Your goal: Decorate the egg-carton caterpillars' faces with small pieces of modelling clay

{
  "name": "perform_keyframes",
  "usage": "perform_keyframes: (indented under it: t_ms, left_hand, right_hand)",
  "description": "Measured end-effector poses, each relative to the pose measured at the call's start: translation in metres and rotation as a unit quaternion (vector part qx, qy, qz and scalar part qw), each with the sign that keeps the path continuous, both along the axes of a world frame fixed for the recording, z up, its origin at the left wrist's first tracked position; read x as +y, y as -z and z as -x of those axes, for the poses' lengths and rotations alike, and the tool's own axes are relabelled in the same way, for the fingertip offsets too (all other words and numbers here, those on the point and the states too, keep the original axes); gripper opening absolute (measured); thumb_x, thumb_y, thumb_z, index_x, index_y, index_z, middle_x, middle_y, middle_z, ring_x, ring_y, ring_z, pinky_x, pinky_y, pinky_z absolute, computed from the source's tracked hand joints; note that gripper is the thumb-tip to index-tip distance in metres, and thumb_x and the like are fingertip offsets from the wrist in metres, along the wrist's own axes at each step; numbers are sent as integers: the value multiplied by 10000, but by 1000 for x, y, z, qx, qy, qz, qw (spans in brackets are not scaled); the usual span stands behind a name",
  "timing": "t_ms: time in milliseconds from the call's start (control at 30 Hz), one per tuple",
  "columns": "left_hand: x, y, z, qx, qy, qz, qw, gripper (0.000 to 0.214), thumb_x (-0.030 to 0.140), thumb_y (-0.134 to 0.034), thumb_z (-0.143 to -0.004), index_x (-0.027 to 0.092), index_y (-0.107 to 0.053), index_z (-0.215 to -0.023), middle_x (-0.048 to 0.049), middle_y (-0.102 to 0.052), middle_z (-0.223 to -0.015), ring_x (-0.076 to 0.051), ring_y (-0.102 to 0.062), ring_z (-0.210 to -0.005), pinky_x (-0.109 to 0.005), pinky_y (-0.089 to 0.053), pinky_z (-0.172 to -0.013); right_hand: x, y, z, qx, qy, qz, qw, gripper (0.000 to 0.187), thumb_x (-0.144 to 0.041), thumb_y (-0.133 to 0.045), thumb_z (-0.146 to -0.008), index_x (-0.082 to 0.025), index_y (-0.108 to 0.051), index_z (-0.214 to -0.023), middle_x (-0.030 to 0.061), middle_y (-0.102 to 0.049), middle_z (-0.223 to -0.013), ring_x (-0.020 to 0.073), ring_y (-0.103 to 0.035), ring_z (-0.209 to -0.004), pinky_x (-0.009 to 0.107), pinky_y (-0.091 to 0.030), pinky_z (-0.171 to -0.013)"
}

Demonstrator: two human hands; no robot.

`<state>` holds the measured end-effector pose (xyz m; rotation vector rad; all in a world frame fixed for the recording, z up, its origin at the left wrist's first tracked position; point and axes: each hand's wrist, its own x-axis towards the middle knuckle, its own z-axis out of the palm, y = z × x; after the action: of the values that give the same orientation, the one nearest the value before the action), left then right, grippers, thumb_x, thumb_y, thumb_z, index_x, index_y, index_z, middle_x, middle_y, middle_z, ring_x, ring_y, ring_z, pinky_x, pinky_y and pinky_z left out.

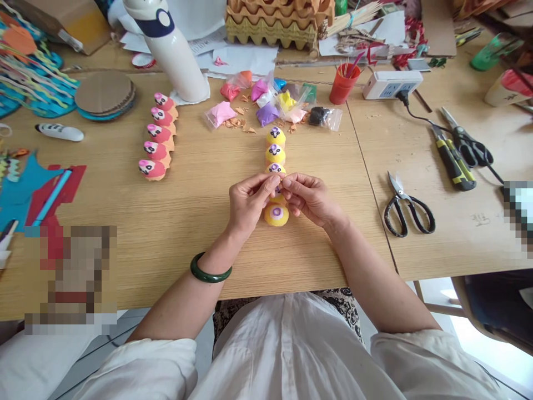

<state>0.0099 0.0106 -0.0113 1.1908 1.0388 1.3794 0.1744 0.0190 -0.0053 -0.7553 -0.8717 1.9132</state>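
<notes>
Both my hands are raised over the middle of the wooden table. My left hand (250,203), with a dark green bangle (211,268) on its wrist, meets my right hand (310,199) at the fingertips. Between the fingertips is a small piece (282,179), mostly hidden. Directly below, a line of yellow clay figures (275,154) with purple and black markings runs away from me. My hands hide part of the lowest figures. To the left stands a row of pink clay figures (160,136). Small bags of coloured clay (266,100) lie beyond the yellow line.
Black-handled scissors (408,214) and other hand tools (453,158) lie at right. Further back are a power strip (391,84), a red cup of sticks (345,83), a white bottle (169,53), egg trays (270,25), and coloured paper crafts (41,189) at left.
</notes>
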Motion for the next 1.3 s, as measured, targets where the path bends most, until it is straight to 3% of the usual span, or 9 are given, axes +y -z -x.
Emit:
perform_keyframes:
  t_ms: [233,467,867,1167,1300]
  left_hand:
    - [1,-3,-3,-2,-39,-1,999,385,587,-925,-763,211,-851,-794,30,-601,-600,-51,-426,-494,-196,-381,-465]
    - [-1,0,0,-17,14,17,1000,389,615,-789,-912,239,-878,-960,15,-594,-667,-50,-404,-507,-198,-345,-459]
    - [0,0,0,20,-39,-26,999,345,567,-839,-878,223,-866,-890,22,-591,-643,-61,-425,-511,-207,-392,-486]
    - [-1,1,2,85,-21,-48,995,334,551,-803,-915,229,-881,-950,-3,-706,-708,-79,-524,-551,-210,-452,-528]
    - [-1,-3,1,114,-34,-75,990,345,555,-798,-916,223,-883,-955,-12,-729,-712,-112,-637,-645,-228,-535,-640]
  right_hand:
    - [-1,-2,2,-10,5,9,1000,450,-486,-986,-704,-148,-704,-799,-68,-613,-640,28,-468,-464,152,-440,-379]
    - [0,-1,1,-13,24,8,1000,448,-478,-1000,-679,-158,-704,-780,-74,-625,-616,26,-496,-439,148,-436,-376]
    - [0,-2,-1,-15,23,16,1000,453,-504,-976,-710,-148,-704,-779,-65,-618,-638,29,-495,-452,156,-447,-377]
    - [1,-1,0,-24,56,-6,998,434,-482,-996,-683,-156,-728,-786,-64,-603,-637,38,-500,-489,157,-454,-390]
    - [1,-4,0,-14,50,1,999,437,-465,-1002,-673,-150,-738,-823,-63,-606,-646,39,-484,-495,161,-447,-389]
